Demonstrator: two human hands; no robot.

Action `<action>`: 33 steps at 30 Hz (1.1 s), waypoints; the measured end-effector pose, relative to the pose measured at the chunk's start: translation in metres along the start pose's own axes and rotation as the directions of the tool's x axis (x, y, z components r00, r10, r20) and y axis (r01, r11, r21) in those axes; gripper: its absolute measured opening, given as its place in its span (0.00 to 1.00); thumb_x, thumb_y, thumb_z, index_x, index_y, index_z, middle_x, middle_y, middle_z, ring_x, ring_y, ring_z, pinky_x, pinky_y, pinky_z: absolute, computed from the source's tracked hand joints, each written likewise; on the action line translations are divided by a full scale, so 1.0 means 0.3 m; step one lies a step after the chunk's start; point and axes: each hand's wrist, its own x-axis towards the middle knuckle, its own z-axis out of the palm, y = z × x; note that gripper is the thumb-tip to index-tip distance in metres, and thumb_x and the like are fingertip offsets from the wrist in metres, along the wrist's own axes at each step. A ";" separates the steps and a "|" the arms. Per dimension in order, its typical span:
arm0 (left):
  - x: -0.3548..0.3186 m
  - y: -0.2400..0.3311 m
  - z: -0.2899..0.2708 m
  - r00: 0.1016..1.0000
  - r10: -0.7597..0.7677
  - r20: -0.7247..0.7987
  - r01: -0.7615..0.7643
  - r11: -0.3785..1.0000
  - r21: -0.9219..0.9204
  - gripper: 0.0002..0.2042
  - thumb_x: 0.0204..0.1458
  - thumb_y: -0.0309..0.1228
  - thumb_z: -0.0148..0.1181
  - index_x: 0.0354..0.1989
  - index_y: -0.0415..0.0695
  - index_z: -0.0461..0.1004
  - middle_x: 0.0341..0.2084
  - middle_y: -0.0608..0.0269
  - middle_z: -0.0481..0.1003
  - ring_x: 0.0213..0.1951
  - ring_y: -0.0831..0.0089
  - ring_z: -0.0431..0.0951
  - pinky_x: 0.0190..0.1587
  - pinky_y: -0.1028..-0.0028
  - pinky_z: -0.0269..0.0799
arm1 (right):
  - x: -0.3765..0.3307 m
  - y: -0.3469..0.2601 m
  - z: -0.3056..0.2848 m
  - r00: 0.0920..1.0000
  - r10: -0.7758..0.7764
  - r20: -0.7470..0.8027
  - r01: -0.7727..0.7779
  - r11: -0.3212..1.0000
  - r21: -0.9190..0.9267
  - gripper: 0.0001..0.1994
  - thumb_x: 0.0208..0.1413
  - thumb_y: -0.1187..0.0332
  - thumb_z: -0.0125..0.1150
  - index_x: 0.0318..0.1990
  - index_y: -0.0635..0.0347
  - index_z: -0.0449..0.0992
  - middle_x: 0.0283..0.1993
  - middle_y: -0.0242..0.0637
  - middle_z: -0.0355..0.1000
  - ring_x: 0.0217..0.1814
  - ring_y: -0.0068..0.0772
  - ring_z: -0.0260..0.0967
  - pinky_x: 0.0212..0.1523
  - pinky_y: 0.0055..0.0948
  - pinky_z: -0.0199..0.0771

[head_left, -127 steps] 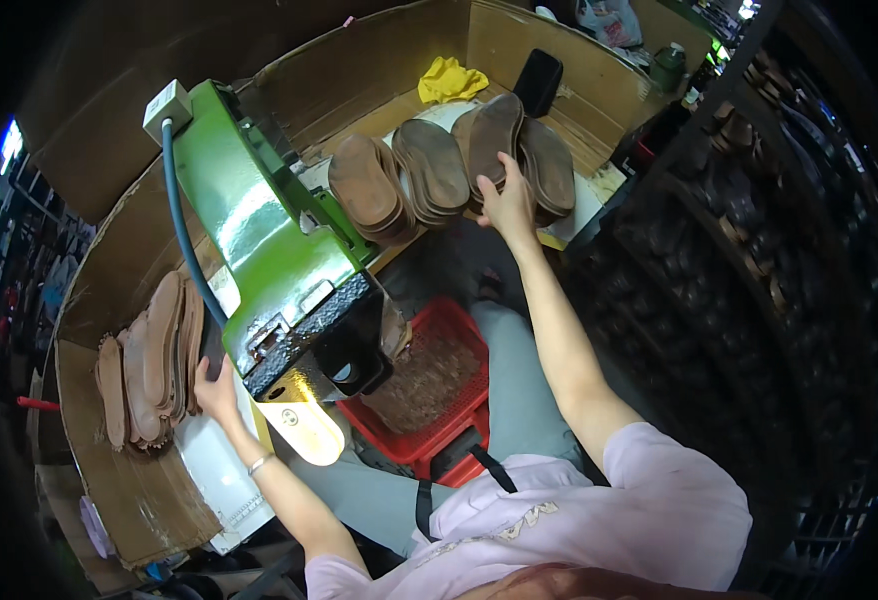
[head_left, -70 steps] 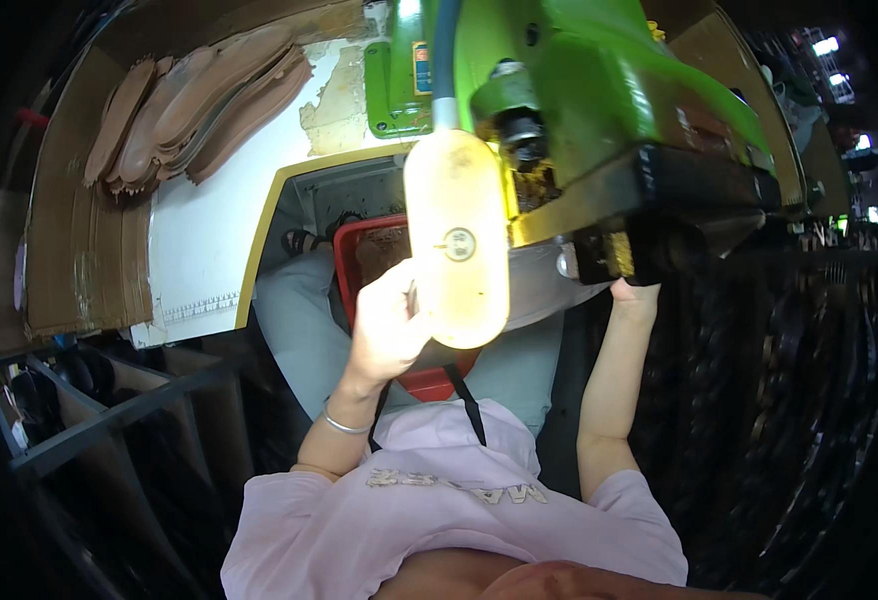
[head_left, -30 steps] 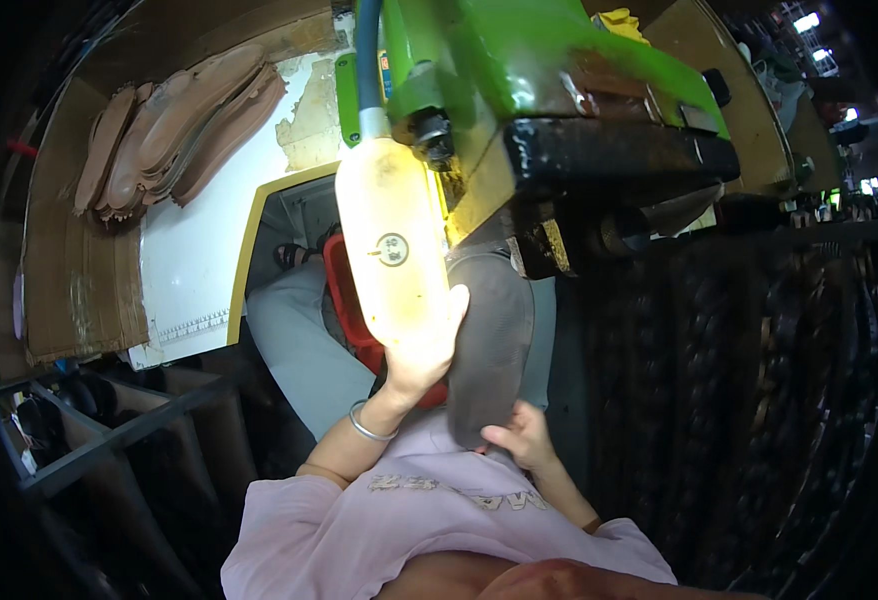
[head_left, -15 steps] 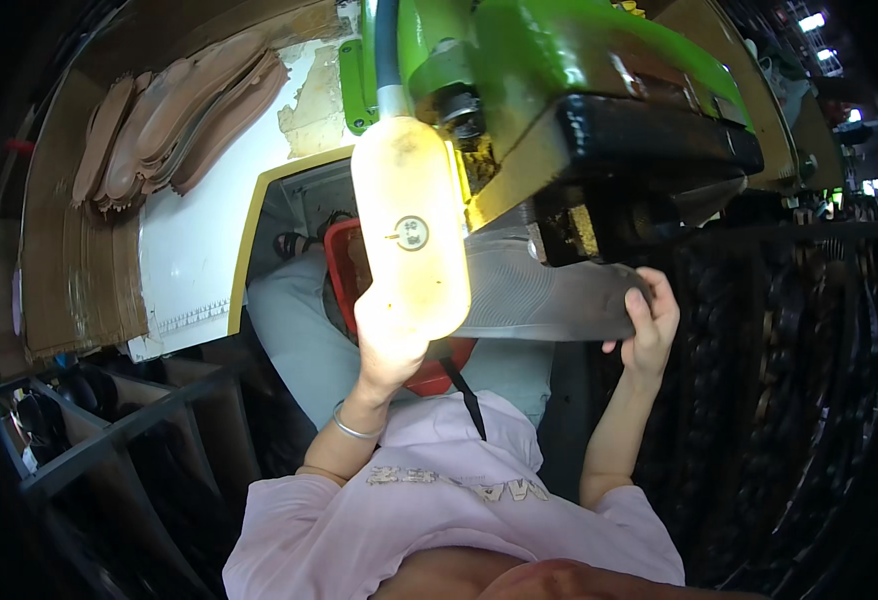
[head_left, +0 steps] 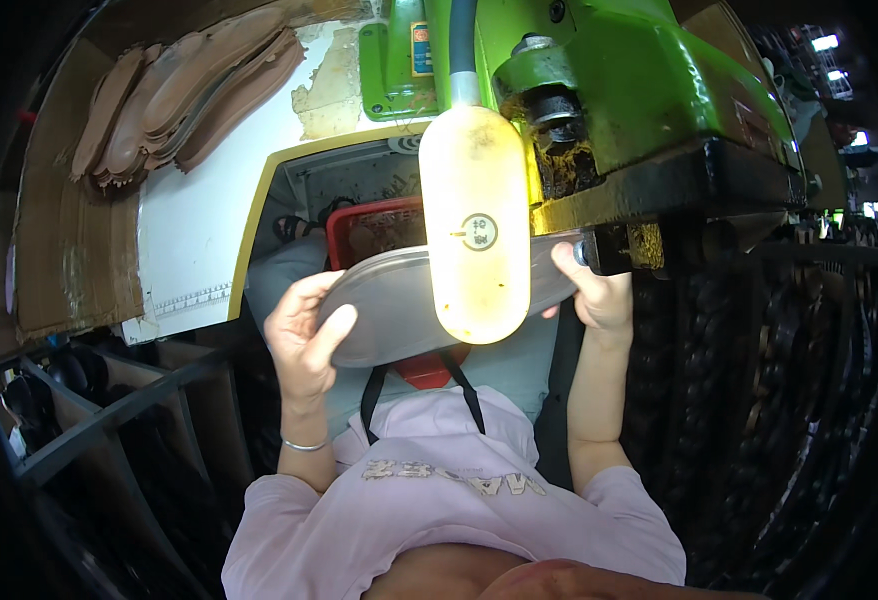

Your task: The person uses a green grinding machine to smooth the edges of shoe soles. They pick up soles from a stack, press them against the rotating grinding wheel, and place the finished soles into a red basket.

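Note:
Both my hands hold a grey, smooth-faced shoe sole (head_left: pixel 384 312) level under the machine head. My left hand (head_left: pixel 304 340) grips its left end, thumb on top and fingers curled round the edge. My right hand (head_left: pixel 599 292) pinches the other end beside the dark metal part under the green machine (head_left: pixel 649 90). A glowing oval lamp (head_left: pixel 474 180) hangs in front of the sole and hides its middle. Whether the sole's right end touches the machine, I cannot tell.
Brown shoe soles (head_left: pixel 189 95) lie piled at the upper left beside a cardboard box wall (head_left: pixel 79 250). A red basket (head_left: pixel 354 215) sits below the yellow-edged table cutout (head_left: pixel 259 200). Divided racks (head_left: pixel 109 430) stand at the left, dark stacked items (head_left: pixel 749 380) at the right.
My left hand has come from behind the lamp to the sole's left end. The sole has moved left and turned, its ridged face no longer showing. My right hand has shifted left.

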 end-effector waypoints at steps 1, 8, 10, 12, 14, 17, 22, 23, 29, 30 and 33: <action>-0.008 -0.001 -0.025 0.999 -0.031 -0.011 0.030 0.999 -0.037 0.16 0.45 0.18 0.59 0.46 0.31 0.71 0.39 0.54 0.76 0.42 0.73 0.75 0.50 0.76 0.68 | 0.004 0.007 0.021 0.999 -0.022 0.048 0.022 1.000 0.014 0.12 0.54 0.80 0.53 0.46 0.72 0.67 0.39 0.48 0.72 0.22 0.34 0.73 0.09 0.26 0.71; -0.120 -0.079 -0.155 0.957 -0.285 0.061 0.291 0.936 -0.196 0.12 0.42 0.16 0.63 0.33 0.39 0.67 0.31 0.65 0.71 0.35 0.80 0.71 0.41 0.81 0.66 | 0.025 0.042 0.070 0.982 0.038 0.186 0.003 0.977 -0.215 0.13 0.50 0.82 0.58 0.44 0.76 0.71 0.40 0.43 0.74 0.36 0.24 0.72 0.42 0.21 0.71; -0.167 -0.104 -0.148 0.926 -0.364 0.106 0.376 0.914 -0.150 0.12 0.42 0.15 0.63 0.32 0.39 0.67 0.32 0.61 0.74 0.35 0.79 0.74 0.41 0.80 0.69 | 0.031 0.043 0.086 0.985 0.019 0.169 0.024 0.969 -0.247 0.14 0.49 0.83 0.59 0.44 0.76 0.71 0.38 0.42 0.75 0.35 0.23 0.72 0.39 0.20 0.72; -0.211 -0.121 -0.101 0.892 -0.419 0.171 0.445 0.881 -0.163 0.10 0.45 0.14 0.62 0.33 0.37 0.68 0.35 0.54 0.77 0.37 0.76 0.77 0.43 0.75 0.75 | 0.038 0.039 0.095 0.985 0.008 0.172 0.042 0.958 -0.284 0.15 0.47 0.83 0.60 0.45 0.77 0.70 0.36 0.42 0.75 0.33 0.22 0.72 0.35 0.18 0.72; -0.264 -0.172 -0.051 0.838 -0.499 0.219 0.528 0.844 -0.096 0.09 0.46 0.14 0.61 0.33 0.37 0.68 0.36 0.53 0.77 0.39 0.75 0.77 0.44 0.75 0.75 | 0.039 0.038 0.097 0.985 0.024 0.174 0.034 0.946 -0.323 0.14 0.47 0.84 0.61 0.43 0.75 0.70 0.36 0.42 0.75 0.31 0.20 0.71 0.32 0.17 0.72; -0.309 -0.233 0.080 0.818 -0.505 0.275 0.545 0.834 -0.088 0.12 0.47 0.16 0.62 0.40 0.34 0.71 0.39 0.56 0.77 0.41 0.76 0.77 0.45 0.76 0.75 | 0.020 0.002 0.166 0.997 -0.031 0.064 0.050 0.947 -0.319 0.10 0.46 0.84 0.63 0.37 0.73 0.70 0.32 0.39 0.74 0.28 0.17 0.70 0.30 0.15 0.70; -0.277 -0.241 0.264 0.769 -0.501 0.397 0.497 0.859 0.122 0.15 0.48 0.21 0.65 0.44 0.33 0.73 0.35 0.62 0.78 0.35 0.82 0.75 0.39 0.79 0.74 | -0.011 -0.013 0.159 0.991 -0.122 0.063 0.135 0.945 -0.298 0.15 0.40 0.73 0.74 0.34 0.69 0.75 0.28 0.35 0.75 0.26 0.18 0.71 0.24 0.18 0.69; -0.257 -0.255 0.266 0.748 -0.502 0.435 0.441 0.865 0.240 0.15 0.47 0.23 0.65 0.44 0.33 0.74 0.32 0.64 0.78 0.31 0.84 0.73 0.35 0.80 0.72 | -0.010 0.001 0.132 0.973 -0.208 0.100 0.231 0.873 -0.430 0.17 0.39 0.72 0.75 0.36 0.69 0.75 0.28 0.35 0.75 0.26 0.18 0.70 0.24 0.18 0.69; 0.006 -0.188 0.129 0.909 -0.087 0.407 -0.033 0.960 0.279 0.18 0.52 0.27 0.60 0.51 0.36 0.69 0.46 0.58 0.72 0.39 0.74 0.76 0.43 0.75 0.73 | -0.077 -0.301 -0.146 0.967 -0.212 -0.142 0.069 0.754 -0.653 0.14 0.51 0.73 0.58 0.47 0.59 0.72 0.36 0.38 0.75 0.36 0.25 0.75 0.26 0.22 0.74; 0.097 -0.122 0.109 0.952 0.018 0.305 -0.132 0.924 0.359 0.18 0.54 0.28 0.59 0.52 0.36 0.68 0.49 0.57 0.70 0.41 0.70 0.76 0.46 0.73 0.72 | -0.110 -0.342 -0.203 0.896 -0.278 -0.346 0.039 0.825 -0.564 0.14 0.53 0.76 0.55 0.48 0.61 0.71 0.37 0.40 0.75 0.37 0.27 0.76 0.24 0.21 0.76; 0.447 -0.183 -0.310 0.691 0.689 0.219 -0.436 0.156 0.886 0.19 0.51 0.31 0.60 0.50 0.35 0.68 0.47 0.50 0.71 0.52 0.58 0.70 0.56 0.63 0.63 | -0.108 -0.358 -0.275 0.683 -0.494 -0.538 0.433 0.867 -0.246 0.18 0.56 0.78 0.47 0.54 0.68 0.61 0.43 0.47 0.71 0.39 0.37 0.76 0.25 0.30 0.83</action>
